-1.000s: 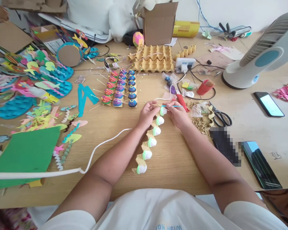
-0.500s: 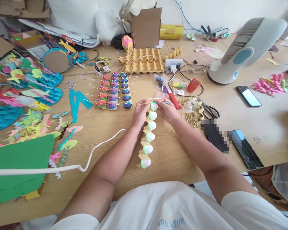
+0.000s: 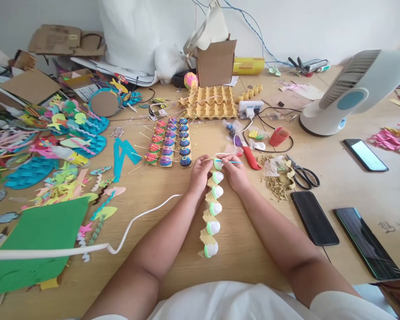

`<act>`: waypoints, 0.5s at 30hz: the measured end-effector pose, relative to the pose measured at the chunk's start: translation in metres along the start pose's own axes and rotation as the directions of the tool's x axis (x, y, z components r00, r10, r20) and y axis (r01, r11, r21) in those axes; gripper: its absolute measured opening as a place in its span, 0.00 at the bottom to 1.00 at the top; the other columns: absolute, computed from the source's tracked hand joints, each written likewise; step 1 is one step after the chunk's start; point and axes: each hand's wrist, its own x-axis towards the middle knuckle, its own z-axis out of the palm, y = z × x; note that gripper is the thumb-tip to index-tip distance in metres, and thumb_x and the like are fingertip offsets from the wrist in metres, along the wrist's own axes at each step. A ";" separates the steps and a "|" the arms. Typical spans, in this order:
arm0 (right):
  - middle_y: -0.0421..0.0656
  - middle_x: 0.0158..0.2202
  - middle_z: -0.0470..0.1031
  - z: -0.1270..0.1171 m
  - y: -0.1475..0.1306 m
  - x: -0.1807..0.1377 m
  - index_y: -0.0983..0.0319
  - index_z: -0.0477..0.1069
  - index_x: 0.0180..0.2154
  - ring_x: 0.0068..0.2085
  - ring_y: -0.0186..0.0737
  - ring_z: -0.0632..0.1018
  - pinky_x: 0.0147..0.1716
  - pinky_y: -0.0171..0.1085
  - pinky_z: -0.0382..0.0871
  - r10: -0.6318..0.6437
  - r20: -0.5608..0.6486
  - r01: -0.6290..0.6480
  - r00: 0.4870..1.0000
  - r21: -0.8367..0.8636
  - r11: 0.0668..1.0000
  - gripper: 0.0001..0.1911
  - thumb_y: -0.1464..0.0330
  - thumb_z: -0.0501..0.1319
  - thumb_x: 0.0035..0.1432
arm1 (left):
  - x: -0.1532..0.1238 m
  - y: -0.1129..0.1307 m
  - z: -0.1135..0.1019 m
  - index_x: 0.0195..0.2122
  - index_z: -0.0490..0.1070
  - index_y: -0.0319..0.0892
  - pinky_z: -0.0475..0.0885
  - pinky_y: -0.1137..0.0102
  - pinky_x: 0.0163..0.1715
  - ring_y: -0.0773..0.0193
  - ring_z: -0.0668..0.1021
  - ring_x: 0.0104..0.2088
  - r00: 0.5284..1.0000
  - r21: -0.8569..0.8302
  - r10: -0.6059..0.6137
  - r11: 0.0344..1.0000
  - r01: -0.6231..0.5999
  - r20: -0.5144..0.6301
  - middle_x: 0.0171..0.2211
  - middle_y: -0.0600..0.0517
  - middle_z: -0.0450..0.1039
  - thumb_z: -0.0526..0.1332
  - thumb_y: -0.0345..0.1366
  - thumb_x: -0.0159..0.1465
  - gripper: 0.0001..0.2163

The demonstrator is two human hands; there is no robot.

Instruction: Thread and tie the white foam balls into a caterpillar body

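Note:
A strip of egg carton [image 3: 207, 216] stretches from my hands toward me over the table. Its row of white, egg-shaped bumps has light green clay along their left edges. My left hand [image 3: 200, 175] is closed on the far end of the strip, fingertips beside the farthest bump [image 3: 218, 164]. In my right hand [image 3: 236, 174], pinched between the fingers, is a thin blue stick [image 3: 234, 162]; its tip is close to that same bump, and whether they touch I cannot tell. Finished-looking painted carton strips [image 3: 166, 151] in red, purple and dark blue stand beyond my left hand.
Black scissors [image 3: 305, 175] and two phones, one black [image 3: 315, 218], lie to the right. A white fan [image 3: 336, 98] stands behind them. A white cable [image 3: 136, 205] crosses the left side near green sheet [image 3: 43, 240] and paper cutouts. Egg trays [image 3: 211, 102] sit at the back.
The camera view has shifted, so the scene appears lower and further right. Both hands stay at the strip's far end, and more of the blue stick shows in my right hand.

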 end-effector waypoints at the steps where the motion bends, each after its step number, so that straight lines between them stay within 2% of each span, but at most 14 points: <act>1: 0.38 0.45 0.86 0.000 0.001 0.000 0.54 0.78 0.29 0.48 0.40 0.82 0.50 0.38 0.75 -0.008 -0.001 0.008 1.000 -0.011 1.000 0.19 0.54 0.84 0.49 | -0.001 0.000 0.000 0.46 0.74 0.45 0.70 0.71 0.33 0.66 0.81 0.30 1.000 0.000 -0.001 1.000 0.001 0.006 0.32 0.57 0.82 0.84 0.44 0.47 0.29; 8: 0.41 0.45 0.87 -0.001 0.002 0.000 0.54 0.77 0.29 0.48 0.44 0.82 0.53 0.43 0.75 -0.009 -0.028 0.007 1.000 -0.071 0.997 0.21 0.51 0.82 0.49 | -0.003 0.000 0.001 0.45 0.74 0.44 0.72 0.71 0.35 0.66 0.82 0.31 1.000 -0.001 -0.007 1.000 0.007 -0.001 0.30 0.58 0.83 0.86 0.48 0.43 0.33; 15: 0.41 0.44 0.88 -0.001 0.001 -0.001 0.54 0.77 0.30 0.47 0.43 0.82 0.54 0.43 0.75 -0.051 -0.039 0.046 0.998 -0.118 0.992 0.19 0.52 0.81 0.53 | -0.004 -0.001 0.000 0.46 0.75 0.44 0.70 0.73 0.33 0.69 0.80 0.29 0.999 -0.017 0.015 1.000 -0.014 0.030 0.31 0.58 0.83 0.86 0.48 0.45 0.32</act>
